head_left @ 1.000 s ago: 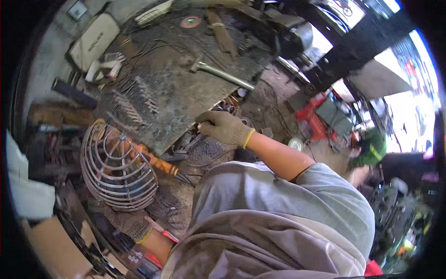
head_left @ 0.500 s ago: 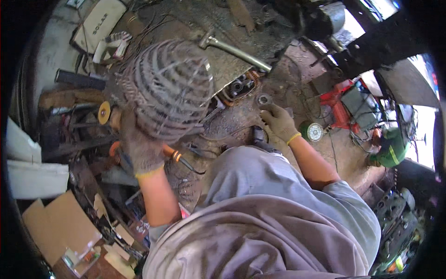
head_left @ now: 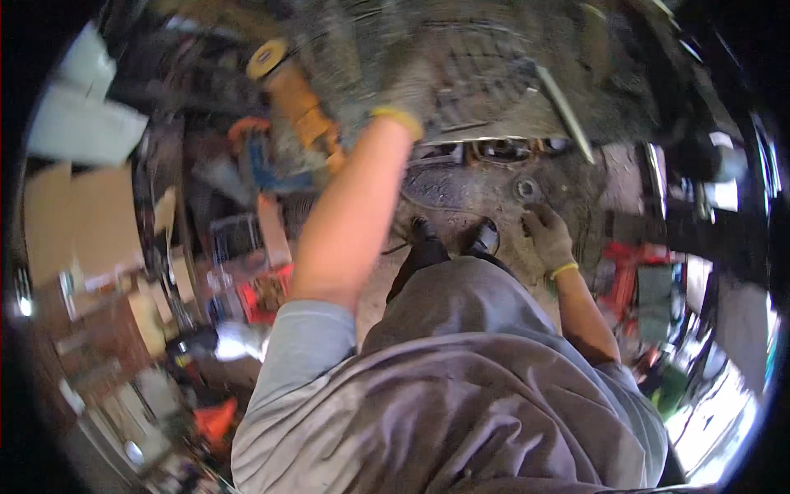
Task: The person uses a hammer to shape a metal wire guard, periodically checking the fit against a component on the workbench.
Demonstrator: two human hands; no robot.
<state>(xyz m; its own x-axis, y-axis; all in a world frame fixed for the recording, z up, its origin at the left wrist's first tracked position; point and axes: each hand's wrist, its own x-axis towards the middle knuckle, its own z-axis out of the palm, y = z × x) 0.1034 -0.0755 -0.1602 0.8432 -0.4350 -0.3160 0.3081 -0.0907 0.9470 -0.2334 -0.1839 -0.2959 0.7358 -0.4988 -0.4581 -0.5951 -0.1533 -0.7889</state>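
My left arm reaches far forward, and my gloved left hand (head_left: 409,92) is smeared by motion. Right beside it is a blurred, ribbed grey thing (head_left: 487,82), lattice-like; the fingers cannot be made out against it. My gloved right hand (head_left: 547,237) hangs low at the right, its fingers loosely bent and nothing visible in them. Just beyond its fingertips, a small metal ring (head_left: 527,189) appears to lie on the dirty ground. To the left of my left forearm is an orange angle grinder (head_left: 296,99) with a yellow disc.
A long metal bar (head_left: 564,114) slants across the work surface at the far right. Below the surface's edge is a greasy metal part (head_left: 502,150). Cardboard sheets (head_left: 82,218) stand at the left; red objects (head_left: 623,276) are at the right. My feet (head_left: 485,236) stand between.
My left hand has swung forward and right, and the ribbed thing now appears farther off and smaller. The view has turned left. My right hand remains low at the right.
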